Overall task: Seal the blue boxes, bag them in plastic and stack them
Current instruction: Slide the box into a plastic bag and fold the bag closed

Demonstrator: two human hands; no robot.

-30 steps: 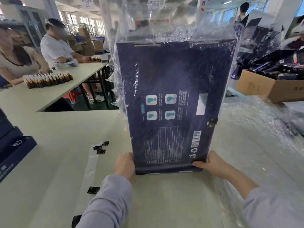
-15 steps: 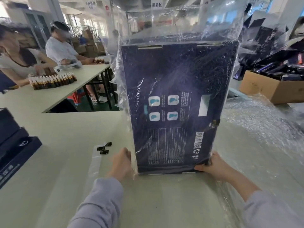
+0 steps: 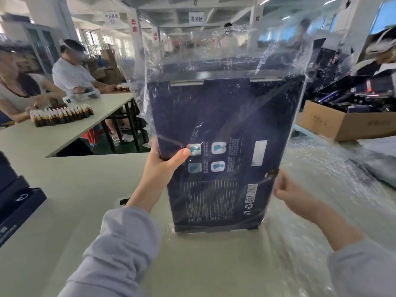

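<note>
Left hand climbed to 9 o'clock edge of box, fingers clamped | right hand at 4 o'clock, grip unclear | bag remained unclosed at 12 o'clock.

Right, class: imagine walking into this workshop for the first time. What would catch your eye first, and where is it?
A tall blue box stands upright at centre, sheathed in a clear plastic bag that rises above it. The left hand grips its left edge, thumb on the front, while the right hand is by the lower right edge. Rows of brown bottles stand at far left.
</note>
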